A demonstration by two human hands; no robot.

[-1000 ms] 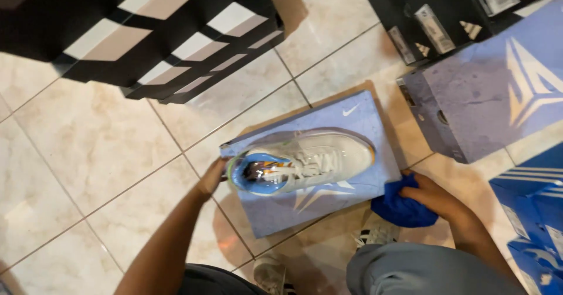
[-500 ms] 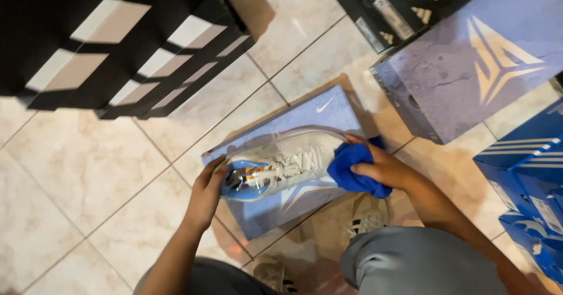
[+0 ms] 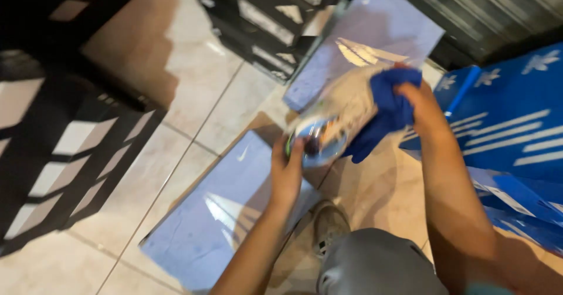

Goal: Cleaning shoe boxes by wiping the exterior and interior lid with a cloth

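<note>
Lifted since the earlier frames: the pale sneaker (image 3: pixel 337 116) no longer lies on the light blue box lid (image 3: pixel 217 213); it is now held in the air at centre frame, heel end toward the camera, blurred by motion. Left hand (image 3: pixel 287 175) has come up with it, fingers wrapped around the heel end from below. Right hand (image 3: pixel 419 104) has shifted to the upper right of centre, fingers clenched on a blue cloth (image 3: pixel 384 116) that is pressed against the side of the sneaker.

Lid now lies bare on the tiled floor (image 3: pixel 182 95), lower centre. A second light blue box (image 3: pixel 375 31) sits behind the sneaker, top centre. Bright blue striped boxes (image 3: pixel 516 131) are stacked at the right edge, just beside the right forearm. Black boxes (image 3: pixel 264 13) stand top centre; black-and-white boxes (image 3: pixel 64 136) fill the left side. One worn shoe (image 3: pixel 329 227) shows on the floor at the bottom, by a grey-clad knee (image 3: pixel 375 265).
</note>
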